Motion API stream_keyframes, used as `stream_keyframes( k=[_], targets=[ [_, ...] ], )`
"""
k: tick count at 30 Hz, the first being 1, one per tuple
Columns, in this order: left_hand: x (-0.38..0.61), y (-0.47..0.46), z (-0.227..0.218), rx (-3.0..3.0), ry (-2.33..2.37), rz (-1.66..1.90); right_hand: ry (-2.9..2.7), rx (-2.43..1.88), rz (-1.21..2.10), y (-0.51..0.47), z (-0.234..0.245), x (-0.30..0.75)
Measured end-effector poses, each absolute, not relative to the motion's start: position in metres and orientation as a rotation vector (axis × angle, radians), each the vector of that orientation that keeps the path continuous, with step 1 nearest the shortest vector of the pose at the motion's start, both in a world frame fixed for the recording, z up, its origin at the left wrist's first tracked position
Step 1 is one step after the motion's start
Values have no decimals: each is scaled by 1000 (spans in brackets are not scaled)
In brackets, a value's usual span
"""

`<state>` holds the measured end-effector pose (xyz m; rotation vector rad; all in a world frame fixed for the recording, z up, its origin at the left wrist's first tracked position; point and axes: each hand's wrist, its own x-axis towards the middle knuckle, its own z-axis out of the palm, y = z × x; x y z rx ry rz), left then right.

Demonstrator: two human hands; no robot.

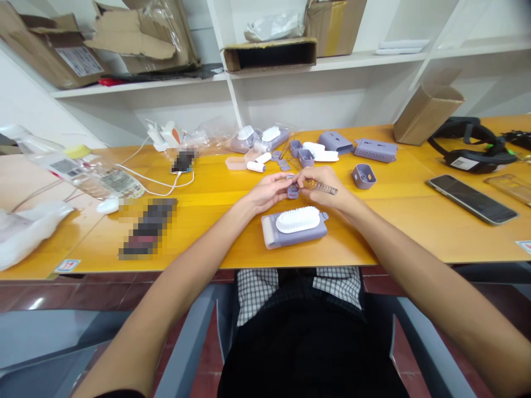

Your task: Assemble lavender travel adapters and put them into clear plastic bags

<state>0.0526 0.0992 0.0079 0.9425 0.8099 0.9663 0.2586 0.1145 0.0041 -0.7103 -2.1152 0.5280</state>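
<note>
1. Lying at far left, clear plastic bottles rest on the bench; their fill is hard to tell. Above, an open cardboard box sits on a shelf, its inside hidden.
2. A clear bag at the back holds two purple-and-white brushes.
3. The left hand, fingers nearly straight and close together, pinches a small purple part at its fingertips, over the bench before the wearer. The part's long axis seems to run away from the wearer; fingers hide some of it.
4. Nearer the wearer, a larger brush lies bristles up, long axis left to right, its tab pointing right.
5. The right hand, fingers curled closed, grips a coiled spring pointing right; its fingertips meet the small part.
6. Farther right, a purple cup stands open-topped.
7. Behind it, an open carton leans, contents unseen.
</note>
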Motion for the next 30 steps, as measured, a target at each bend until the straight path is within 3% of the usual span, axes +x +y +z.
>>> stream_keyframes(
  k=[30],
  targets=[
    [46, 97, 12, 1056, 689, 1107, -1883, -776, 559, 118, 2, 254]
  ],
)
